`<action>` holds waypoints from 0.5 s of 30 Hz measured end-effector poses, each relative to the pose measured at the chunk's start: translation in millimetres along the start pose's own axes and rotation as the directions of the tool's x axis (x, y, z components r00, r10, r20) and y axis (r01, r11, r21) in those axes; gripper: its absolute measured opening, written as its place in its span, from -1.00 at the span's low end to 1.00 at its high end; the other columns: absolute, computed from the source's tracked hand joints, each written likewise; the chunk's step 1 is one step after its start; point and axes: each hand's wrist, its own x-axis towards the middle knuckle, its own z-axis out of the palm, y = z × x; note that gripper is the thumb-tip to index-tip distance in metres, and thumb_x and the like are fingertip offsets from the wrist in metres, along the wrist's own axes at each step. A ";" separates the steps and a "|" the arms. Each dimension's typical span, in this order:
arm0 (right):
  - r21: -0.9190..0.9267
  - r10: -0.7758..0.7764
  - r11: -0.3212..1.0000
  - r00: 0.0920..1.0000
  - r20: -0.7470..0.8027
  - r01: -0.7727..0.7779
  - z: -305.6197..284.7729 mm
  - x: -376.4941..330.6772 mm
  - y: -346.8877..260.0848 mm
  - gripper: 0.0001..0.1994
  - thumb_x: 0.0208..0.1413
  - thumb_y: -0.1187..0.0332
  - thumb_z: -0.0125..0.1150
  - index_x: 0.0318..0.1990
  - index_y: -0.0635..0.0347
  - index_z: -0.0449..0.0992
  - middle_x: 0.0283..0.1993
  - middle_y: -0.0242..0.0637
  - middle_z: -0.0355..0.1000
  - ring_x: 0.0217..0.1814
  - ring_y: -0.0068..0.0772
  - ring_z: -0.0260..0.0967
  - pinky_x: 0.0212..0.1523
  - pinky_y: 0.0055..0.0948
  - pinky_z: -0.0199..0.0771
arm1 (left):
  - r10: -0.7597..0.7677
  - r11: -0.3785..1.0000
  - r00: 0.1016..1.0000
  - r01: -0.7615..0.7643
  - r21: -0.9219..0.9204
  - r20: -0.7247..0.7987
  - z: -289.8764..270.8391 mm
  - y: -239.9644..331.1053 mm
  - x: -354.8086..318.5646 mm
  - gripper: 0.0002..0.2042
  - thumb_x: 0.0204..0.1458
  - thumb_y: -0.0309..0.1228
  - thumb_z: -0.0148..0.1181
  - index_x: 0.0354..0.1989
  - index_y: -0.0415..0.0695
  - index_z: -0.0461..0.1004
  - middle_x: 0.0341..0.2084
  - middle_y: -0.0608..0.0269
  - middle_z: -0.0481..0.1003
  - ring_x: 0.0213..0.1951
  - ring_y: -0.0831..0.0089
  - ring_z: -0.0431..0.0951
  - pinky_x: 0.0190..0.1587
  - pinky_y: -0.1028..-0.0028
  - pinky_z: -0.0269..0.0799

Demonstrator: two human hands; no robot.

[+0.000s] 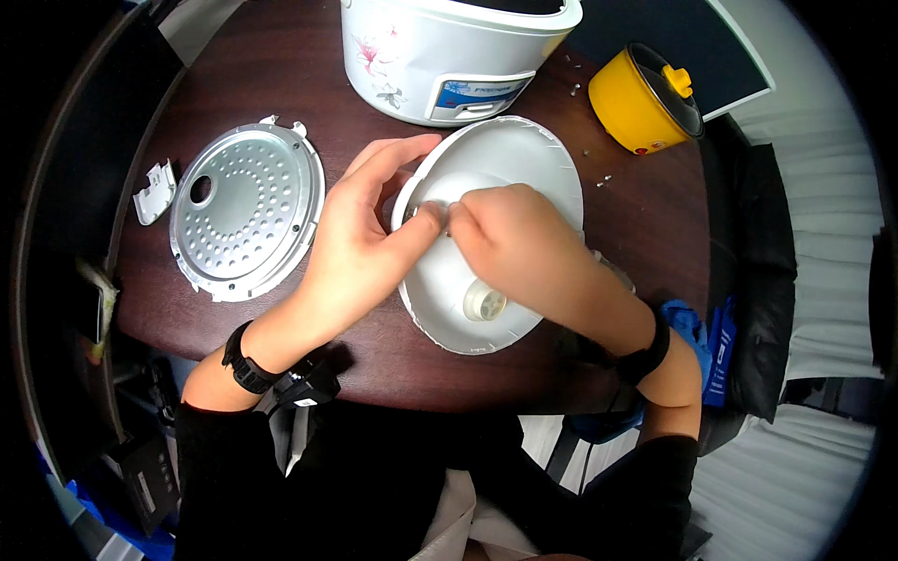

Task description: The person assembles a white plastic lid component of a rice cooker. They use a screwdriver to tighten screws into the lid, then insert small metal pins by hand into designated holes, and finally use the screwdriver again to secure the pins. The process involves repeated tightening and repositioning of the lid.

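The white lid shell point(435, 285) lies on the dark table point(281, 84) directly in front of the rice cooker body point(412, 65), its far rim right by the cooker's base, though whether the two touch I cannot tell. The lid work looks partly done: the shell is off the cooker, the dimpled metal disc point(238, 224) lies apart from it, left of the cooker and nearer the person, and a small white bracket point(154, 194) lies farther left of the cooker. Small bits that look like screws point(574, 91) are scattered to the cooker's right, on the side where the yellow pot point(631, 103) stands. What is left seems to be inside the shell, where both hands are busy; a pale round fitting point(484, 301) sits in it, toward the end away from the cooker. The shell faces hollow side up, its long axis running from the cooker toward the person, the cooker end leaning slightly right. The left hand point(360, 220) is spread around the shell's left wall, thumb inside; how firmly it grips I cannot tell. The right hand point(505, 229) has its fingers curled in over the shell, tips close to the left thumb; whether they pinch anything is hidden
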 end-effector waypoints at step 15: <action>-0.119 -0.159 0.981 0.987 -0.024 0.155 -9.5 1.4 -4.8 -0.86 0.08 0.41 0.17 -0.45 0.24 0.39 -0.52 -0.14 0.42 -0.53 -0.06 0.42 -0.52 -0.21 0.34 | 0.029 1.000 0.999 -0.029 0.004 0.022 -2.3 -0.6 2.1 -0.54 -0.01 -0.63 0.13 0.14 -0.34 0.34 -0.03 0.16 0.35 -0.07 0.47 0.46 -0.06 0.53 0.44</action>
